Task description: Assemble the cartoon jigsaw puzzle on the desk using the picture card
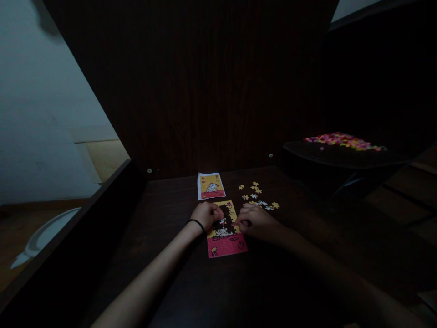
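Observation:
A partly assembled jigsaw puzzle [227,246], yellow above and red below, lies flat with a dark gap in its middle. A small light patch with red, which looks like a puzzle piece [223,221], shows inside the gap. My left hand [205,214] rests over the puzzle's left edge, fingers curled together towards that gap. Over the right edge is my right hand [256,220], thumb and forefinger pinched beside the gap. What either hand holds, if anything, is too small and dark to make out. Loose yellow and white puzzle pieces [255,191] lie beyond my right hand.
A printed picture card [211,186] with a white animal on yellow and red lies behind the puzzle. A dark upright panel [205,91] closes off the back. To the right, a dark stand [327,156] bears a colourful heap [344,140]. A raised board [85,228] borders the left.

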